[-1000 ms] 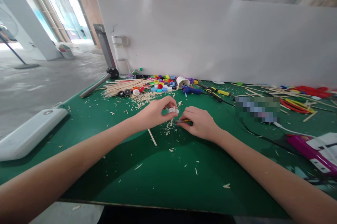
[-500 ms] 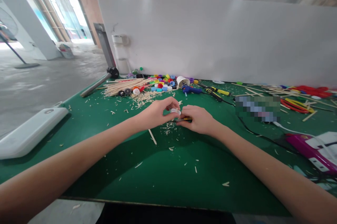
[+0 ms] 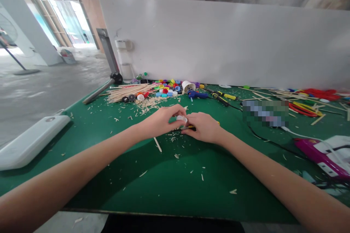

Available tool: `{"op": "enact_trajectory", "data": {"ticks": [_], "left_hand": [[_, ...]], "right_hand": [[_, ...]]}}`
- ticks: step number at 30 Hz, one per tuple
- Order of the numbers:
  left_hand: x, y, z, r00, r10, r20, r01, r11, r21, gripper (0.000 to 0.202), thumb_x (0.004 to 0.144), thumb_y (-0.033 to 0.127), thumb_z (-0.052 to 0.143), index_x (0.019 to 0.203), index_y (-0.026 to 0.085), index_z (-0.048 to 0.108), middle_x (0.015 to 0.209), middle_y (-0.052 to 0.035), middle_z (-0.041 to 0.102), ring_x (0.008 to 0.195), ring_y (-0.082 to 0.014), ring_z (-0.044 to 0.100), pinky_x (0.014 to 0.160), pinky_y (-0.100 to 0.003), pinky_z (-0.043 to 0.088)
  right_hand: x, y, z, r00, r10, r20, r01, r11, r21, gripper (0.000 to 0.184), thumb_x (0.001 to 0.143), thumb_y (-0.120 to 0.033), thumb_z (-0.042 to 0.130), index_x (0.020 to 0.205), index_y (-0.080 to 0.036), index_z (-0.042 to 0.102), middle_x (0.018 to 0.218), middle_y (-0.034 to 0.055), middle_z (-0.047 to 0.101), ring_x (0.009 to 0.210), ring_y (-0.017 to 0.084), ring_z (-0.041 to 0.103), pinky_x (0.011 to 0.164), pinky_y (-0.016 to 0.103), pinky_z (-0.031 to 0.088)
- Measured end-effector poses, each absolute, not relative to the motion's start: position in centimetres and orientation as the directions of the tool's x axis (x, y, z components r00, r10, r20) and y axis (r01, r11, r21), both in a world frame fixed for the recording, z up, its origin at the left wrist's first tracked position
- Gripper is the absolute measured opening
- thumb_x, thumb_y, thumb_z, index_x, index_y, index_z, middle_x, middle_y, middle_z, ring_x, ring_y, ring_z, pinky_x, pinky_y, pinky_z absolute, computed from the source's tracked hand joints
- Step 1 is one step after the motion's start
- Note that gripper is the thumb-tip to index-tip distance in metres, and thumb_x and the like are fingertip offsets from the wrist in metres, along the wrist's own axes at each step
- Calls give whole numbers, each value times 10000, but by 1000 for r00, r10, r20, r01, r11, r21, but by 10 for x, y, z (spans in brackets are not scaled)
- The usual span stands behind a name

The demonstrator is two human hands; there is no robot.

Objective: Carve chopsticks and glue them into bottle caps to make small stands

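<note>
Above the middle of the green table (image 3: 175, 182), my left hand (image 3: 163, 120) pinches a small white bottle cap (image 3: 181, 118) between thumb and fingers. My right hand (image 3: 204, 126) is closed around a yellow-and-black utility knife (image 3: 192, 128), whose blade end points left, close to the cap. Both hands nearly touch. Fingers cover part of the cap and most of the knife handle, so I cannot tell whether the blade touches the cap. A thin wooden stick (image 3: 158, 144) and scattered wood shavings (image 3: 172, 139) lie just below the hands.
Behind the hands lie a bundle of wooden sticks (image 3: 125, 92), colourful bottle caps (image 3: 166, 90), a tipped white cup (image 3: 188, 86) and a blue glue gun (image 3: 198, 94). A magenta power strip (image 3: 319, 156) with cables is at right, a white case (image 3: 32, 142) at left.
My hands stay together with the cap and the knife. The right hand has turned slightly, and a yellow handle end now shows behind it. The view has shifted a little.
</note>
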State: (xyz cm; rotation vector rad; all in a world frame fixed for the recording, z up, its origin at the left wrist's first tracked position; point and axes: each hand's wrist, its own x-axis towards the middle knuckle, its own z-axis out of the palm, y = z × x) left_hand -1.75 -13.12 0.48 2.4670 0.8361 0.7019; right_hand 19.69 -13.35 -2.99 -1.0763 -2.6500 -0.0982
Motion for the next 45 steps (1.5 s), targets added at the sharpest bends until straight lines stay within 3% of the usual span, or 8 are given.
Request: {"op": "enact_trajectory", "data": {"ticks": [10, 23, 31, 36, 39, 45], "left_hand": [[-23, -117, -7, 609, 700, 373, 421, -684, 595, 201, 867, 380, 548, 1002, 238, 502, 996, -28, 669, 911, -151, 618, 749, -282, 496], [-26, -123, -2, 641, 673, 370, 402, -705, 585, 183, 880, 371, 550, 986, 222, 547, 946, -16, 652, 895, -134, 607, 713, -255, 471], [-18, -133, 3, 740, 599, 307, 401, -759, 514, 173, 898, 317, 529, 1050, 238, 552, 1003, -3, 656, 892, -127, 610, 717, -246, 455], [-25, -121, -4, 622, 704, 342, 423, -670, 610, 179, 890, 364, 532, 1007, 233, 499, 997, -20, 666, 931, -139, 621, 735, -248, 482], [-27, -117, -7, 588, 729, 350, 416, -644, 642, 192, 881, 379, 543, 993, 235, 485, 1006, -25, 666, 924, -136, 621, 743, -248, 492], [-23, -121, -7, 599, 713, 364, 479, -684, 550, 172, 897, 354, 522, 1008, 227, 489, 957, -20, 656, 884, -138, 621, 697, -250, 471]], "right_hand": [[202, -142, -32, -603, 655, 455, 721, 692, -40, 244, 901, -406, 548, 783, -195, 580, 770, 23, 604, 749, 158, 508, 645, 282, 329], [200, -130, -26, -665, 662, 345, 638, 744, -199, 211, 862, -380, 618, 756, -200, 590, 745, 5, 604, 736, 146, 520, 646, 271, 335], [198, -130, -32, -683, 690, 240, 703, 710, -39, 223, 884, -402, 557, 809, -196, 597, 796, 12, 638, 742, 158, 552, 664, 293, 314], [200, -136, -30, -681, 670, 295, 688, 723, -54, 223, 889, -399, 567, 791, -201, 595, 785, -6, 632, 759, 148, 555, 665, 286, 312], [202, -138, -30, -617, 672, 409, 710, 700, -80, 235, 895, -410, 561, 792, -201, 591, 772, -3, 624, 739, 142, 538, 659, 278, 318], [202, -139, -35, -630, 642, 436, 712, 702, -4, 233, 899, -394, 558, 780, -193, 567, 756, 12, 601, 734, 150, 507, 626, 273, 315]]}}
